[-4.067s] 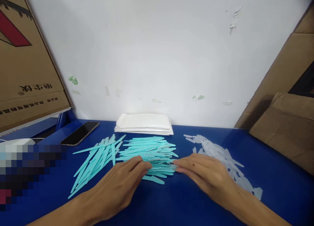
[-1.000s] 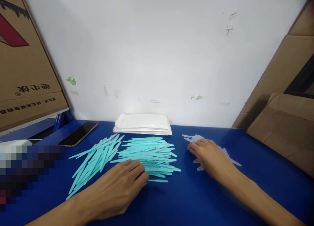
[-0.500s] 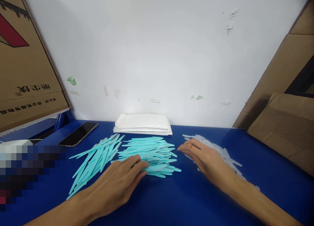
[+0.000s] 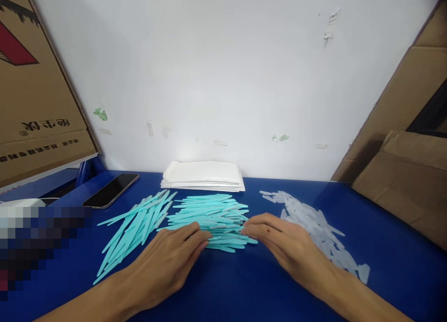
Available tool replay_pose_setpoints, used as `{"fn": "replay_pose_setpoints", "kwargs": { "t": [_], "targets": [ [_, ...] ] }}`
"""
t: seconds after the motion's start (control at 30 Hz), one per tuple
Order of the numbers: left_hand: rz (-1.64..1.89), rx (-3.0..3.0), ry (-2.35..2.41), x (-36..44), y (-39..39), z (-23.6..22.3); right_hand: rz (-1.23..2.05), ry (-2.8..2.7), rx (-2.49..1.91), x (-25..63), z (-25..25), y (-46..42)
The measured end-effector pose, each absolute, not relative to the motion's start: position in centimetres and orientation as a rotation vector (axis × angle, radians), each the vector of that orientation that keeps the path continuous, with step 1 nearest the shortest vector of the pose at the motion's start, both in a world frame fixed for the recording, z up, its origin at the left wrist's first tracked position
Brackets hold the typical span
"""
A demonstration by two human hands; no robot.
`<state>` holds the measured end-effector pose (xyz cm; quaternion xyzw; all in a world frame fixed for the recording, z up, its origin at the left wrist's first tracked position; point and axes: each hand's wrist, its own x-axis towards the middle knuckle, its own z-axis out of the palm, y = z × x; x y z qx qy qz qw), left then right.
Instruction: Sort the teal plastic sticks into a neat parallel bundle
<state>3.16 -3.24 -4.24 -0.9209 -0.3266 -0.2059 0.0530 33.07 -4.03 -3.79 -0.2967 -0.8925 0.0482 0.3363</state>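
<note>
A pile of thin turquoise sticks that look like eyebrow razors (image 4: 209, 215) lies crosswise on the blue table in front of me. My left hand (image 4: 174, 256) is at its near left side, thumb and fingers pinched on the end of a razor. At the pile's right end my right hand (image 4: 282, 240) has its fingertips closed on razor tips; exactly what they pinch is partly hidden. Farther left, a second group of turquoise razors (image 4: 139, 229) lies slanted. Beyond my right hand are scattered many translucent caps (image 4: 314, 224).
White flat packets (image 4: 202, 174) are stacked against the wall. A phone (image 4: 111, 190) lies at the back left of the blue table (image 4: 230, 289). Cardboard boxes stand at the left (image 4: 45, 98) and right (image 4: 401, 173). A blurred-out patch covers the left edge.
My right hand has moved left and slightly toward me, from beside the translucent caps to the right end of the turquoise pile. My left hand has stayed nearly still.
</note>
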Motion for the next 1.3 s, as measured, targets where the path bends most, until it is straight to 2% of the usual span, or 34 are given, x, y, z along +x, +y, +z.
{"fn": "replay_pose_setpoints", "kwargs": {
  "t": [0.33,0.83,1.17,1.3],
  "targets": [
    [-0.676,-2.789,-0.982,3.1,-3.3,-4.5,0.062,-2.353,-0.725,32.5,-3.8,-4.5],
    [-0.607,-2.878,-0.782,3.8,-4.0,-4.4,0.172,-2.368,-0.546,31.0,-4.0,-5.6],
    [-0.682,-2.886,-0.704,4.3,-4.5,-4.3,0.119,-2.393,-0.493,30.9,-4.8,-6.0],
    [-0.673,-2.858,-0.761,4.4,-4.4,-4.3,-0.024,-2.37,-0.571,31.0,-4.2,-6.0]
  ]
}}
